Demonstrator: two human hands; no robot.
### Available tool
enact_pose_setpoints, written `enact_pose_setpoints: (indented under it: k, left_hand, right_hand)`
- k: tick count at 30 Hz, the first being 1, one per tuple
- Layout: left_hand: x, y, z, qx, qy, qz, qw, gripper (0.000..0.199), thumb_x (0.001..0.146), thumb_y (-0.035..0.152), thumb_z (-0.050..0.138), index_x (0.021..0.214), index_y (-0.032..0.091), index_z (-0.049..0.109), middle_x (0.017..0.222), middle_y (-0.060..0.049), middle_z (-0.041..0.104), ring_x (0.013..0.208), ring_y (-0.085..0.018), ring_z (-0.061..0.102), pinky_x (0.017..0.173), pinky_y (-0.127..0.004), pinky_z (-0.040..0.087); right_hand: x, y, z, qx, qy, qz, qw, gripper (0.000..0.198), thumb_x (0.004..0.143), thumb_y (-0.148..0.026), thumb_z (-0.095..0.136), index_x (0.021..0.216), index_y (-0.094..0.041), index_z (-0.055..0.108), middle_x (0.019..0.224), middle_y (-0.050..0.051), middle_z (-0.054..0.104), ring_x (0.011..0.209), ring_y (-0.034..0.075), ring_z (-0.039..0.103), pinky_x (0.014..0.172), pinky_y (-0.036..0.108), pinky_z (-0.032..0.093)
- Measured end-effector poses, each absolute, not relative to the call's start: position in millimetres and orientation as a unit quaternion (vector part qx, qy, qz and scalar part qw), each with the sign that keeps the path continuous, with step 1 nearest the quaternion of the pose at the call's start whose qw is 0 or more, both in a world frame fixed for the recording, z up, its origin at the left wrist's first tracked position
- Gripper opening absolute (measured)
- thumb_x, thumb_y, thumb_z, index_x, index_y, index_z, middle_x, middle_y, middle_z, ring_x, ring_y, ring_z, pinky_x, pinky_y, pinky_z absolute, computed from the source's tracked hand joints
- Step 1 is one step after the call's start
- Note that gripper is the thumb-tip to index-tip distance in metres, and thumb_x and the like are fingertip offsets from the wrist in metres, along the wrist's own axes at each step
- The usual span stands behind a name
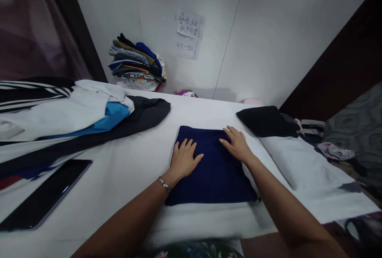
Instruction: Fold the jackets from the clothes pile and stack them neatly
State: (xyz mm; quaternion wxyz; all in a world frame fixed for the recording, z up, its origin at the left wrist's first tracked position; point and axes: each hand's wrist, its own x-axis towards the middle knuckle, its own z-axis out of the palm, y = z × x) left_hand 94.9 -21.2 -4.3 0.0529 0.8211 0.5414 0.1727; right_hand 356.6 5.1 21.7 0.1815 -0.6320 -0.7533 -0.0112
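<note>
A dark navy garment (213,174), folded into a flat block, lies in front of me on the white table. My left hand (184,158) rests flat on its left part, fingers spread, with a metal bracelet (164,184) at the wrist. On the upper right edge of the garment lies my right hand (236,144), fingers apart and the palm down. Neither hand grips the cloth. The garment's underside is hidden.
Loose clothes (74,111) are heaped at the left, with a black phone (47,194) nearer me. Folded black (265,121) and white (298,158) garments lie at the right. Behind the table stands a stack of folded clothes (135,61); paper notes (191,25) hang on the wall.
</note>
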Motion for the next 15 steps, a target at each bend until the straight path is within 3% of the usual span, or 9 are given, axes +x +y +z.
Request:
enact_pose_setpoints:
  k: [4, 8, 12, 15]
  left_hand:
    - [96.2, -20.6, -4.8, 0.821, 0.538, 0.182, 0.054, 0.062, 0.089, 0.057, 0.036, 0.134, 0.016, 0.050, 0.144, -0.012, 0.045, 0.138, -0.031, 0.029, 0.113, -0.053, 0.016]
    - [94.9, -17.1, 0.4, 0.810, 0.540, 0.202, 0.112, 0.060, 0.089, 0.055, 0.040, 0.132, 0.015, 0.052, 0.143, -0.012, 0.046, 0.138, -0.030, 0.031, 0.114, -0.052, 0.016]
    - [83.0, -11.1, 7.4, 0.761, 0.561, 0.279, 0.168, 0.052, 0.089, 0.046, 0.044, 0.127, 0.012, 0.055, 0.144, -0.013, 0.045, 0.136, -0.024, 0.035, 0.114, -0.039, 0.023]
    - [67.4, -13.0, 9.9, 0.701, 0.607, 0.320, 0.194, 0.053, 0.088, 0.043, 0.046, 0.128, 0.010, 0.053, 0.142, -0.015, 0.046, 0.133, -0.025, 0.039, 0.111, -0.035, 0.029]
  right_hand:
    - [360.0, -26.1, -3.9, -0.663, -0.727, 0.089, 0.151, 0.063, 0.088, -0.063, 0.039, 0.140, -0.027, 0.043, 0.152, 0.008, 0.030, 0.142, 0.029, 0.022, 0.112, 0.055, 0.017]
    - [371.1, -25.4, -20.1, -0.661, -0.710, 0.144, 0.195, 0.066, 0.086, -0.065, 0.042, 0.138, -0.026, 0.046, 0.153, 0.007, 0.030, 0.143, 0.026, 0.020, 0.114, 0.050, 0.017]
    - [372.6, -21.5, -12.5, -0.653, -0.692, 0.181, 0.248, 0.066, 0.083, -0.067, 0.045, 0.134, -0.024, 0.052, 0.151, 0.006, 0.033, 0.142, 0.026, 0.022, 0.116, 0.047, 0.016]
    - [372.9, -35.1, -0.2, -0.649, -0.668, 0.214, 0.295, 0.069, 0.084, -0.065, 0.044, 0.135, -0.020, 0.050, 0.148, 0.010, 0.038, 0.139, 0.024, 0.031, 0.116, 0.042, 0.021]
